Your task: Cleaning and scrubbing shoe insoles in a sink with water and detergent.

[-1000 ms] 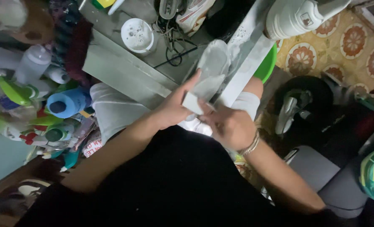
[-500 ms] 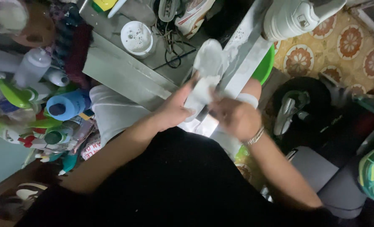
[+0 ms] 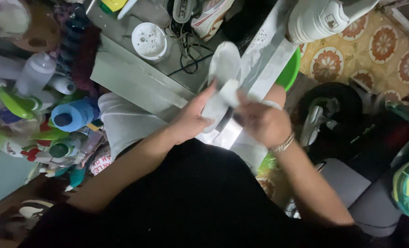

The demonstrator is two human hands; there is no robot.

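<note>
Head view: my left hand [image 3: 193,120] grip clamped on white shoe [image 3: 220,82], held over table [image 3: 135,82] edge; right hand [image 3: 262,121] grip pinching white cloth [image 3: 229,93] vs shoe. Wiping step; nxt needs steady hold, rotate shoe.

Two hands: the left hand [image 3: 190,120] and the right hand [image 3: 262,121]. One white insole [image 3: 222,73] between them. One white round tub [image 3: 149,41]. One blue bottle [image 3: 73,115] among several blurred spray bottles, too jumbled to count. One white sneaker [image 3: 211,16]. One green basin [image 3: 289,71]. One bracelet [image 3: 282,144].
</note>
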